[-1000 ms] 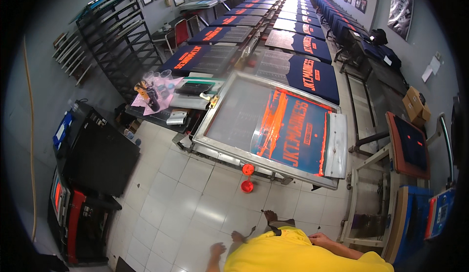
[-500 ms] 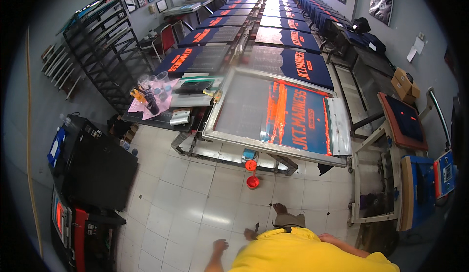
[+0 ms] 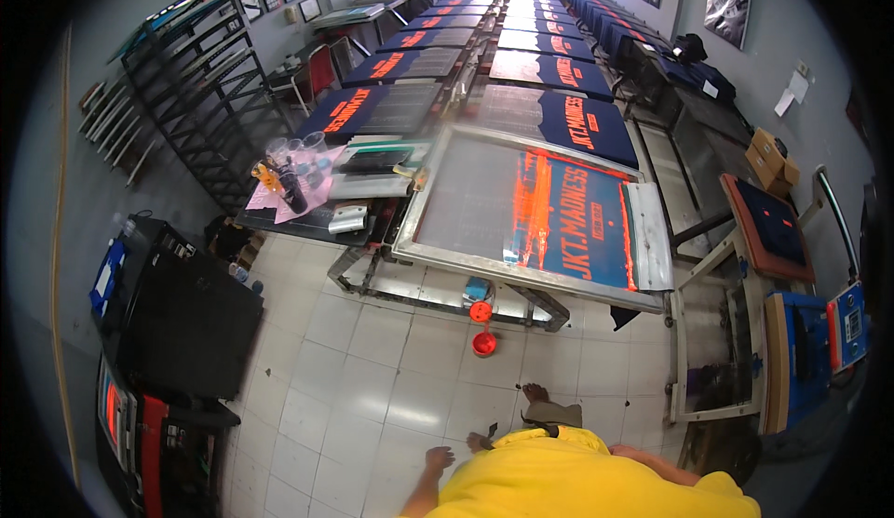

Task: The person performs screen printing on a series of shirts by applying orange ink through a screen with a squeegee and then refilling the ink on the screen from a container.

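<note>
My left hand (image 3: 439, 460) hangs low beside my body, its fingers loosely apart and nothing visible in them. On the other side, my right hand (image 3: 626, 453) is close to my hip, mostly hidden by the yellow shirt (image 3: 577, 481), so its fingers do not show. Ahead of me, apart from both hands, a screen printing frame (image 3: 531, 281) lies on the near end of the long table. Bright orange ink (image 3: 534, 206) streaks its mesh next to the lettering. A wide silver squeegee (image 3: 652, 239) rests along its right end.
Navy shirts (image 3: 596, 132) with orange print line the table. Cups and tools (image 3: 293, 178) stand at the left corner beside squeegees (image 3: 372, 186). A red ink pot (image 3: 483, 344) is below the table edge. A heat press (image 3: 810, 350) stands right, a black cabinet (image 3: 186, 322) left.
My left hand has moved slightly up and to the right. The view has shifted a little; the frame and squeegee stay in place on the table.
</note>
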Tool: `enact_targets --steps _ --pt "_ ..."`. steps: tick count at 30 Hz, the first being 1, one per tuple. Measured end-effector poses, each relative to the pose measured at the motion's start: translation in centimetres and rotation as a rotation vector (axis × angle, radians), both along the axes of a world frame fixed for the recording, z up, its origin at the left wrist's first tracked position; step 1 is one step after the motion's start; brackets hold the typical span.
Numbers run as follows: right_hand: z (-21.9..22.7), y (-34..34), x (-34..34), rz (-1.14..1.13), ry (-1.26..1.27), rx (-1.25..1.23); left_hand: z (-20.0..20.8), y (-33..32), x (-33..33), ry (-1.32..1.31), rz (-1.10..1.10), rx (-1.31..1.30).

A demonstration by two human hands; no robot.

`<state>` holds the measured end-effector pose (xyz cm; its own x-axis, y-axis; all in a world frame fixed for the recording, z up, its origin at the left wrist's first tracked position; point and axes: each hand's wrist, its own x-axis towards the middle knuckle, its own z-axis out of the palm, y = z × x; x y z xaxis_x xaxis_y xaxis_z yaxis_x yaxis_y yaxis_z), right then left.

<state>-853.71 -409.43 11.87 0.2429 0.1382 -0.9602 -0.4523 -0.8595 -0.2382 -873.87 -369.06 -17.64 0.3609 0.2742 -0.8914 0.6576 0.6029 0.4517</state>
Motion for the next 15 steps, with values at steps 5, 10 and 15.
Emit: enact_targets --steps 5,10,15 --pt "1.5 0.3 -1.6 -0.220 -0.029 0.143 -0.3 0.4 -0.5 0.029 -0.093 0.054" --pt "-1.4 0.8 -1.7 -0.104 -0.150 0.103 0.5 2.6 -0.5 -0.017 -0.166 0.077" --pt "1.7 1.9 -2.2 -0.090 -0.103 0.010 0.3 2.5 -0.9 0.071 -0.091 0.084"
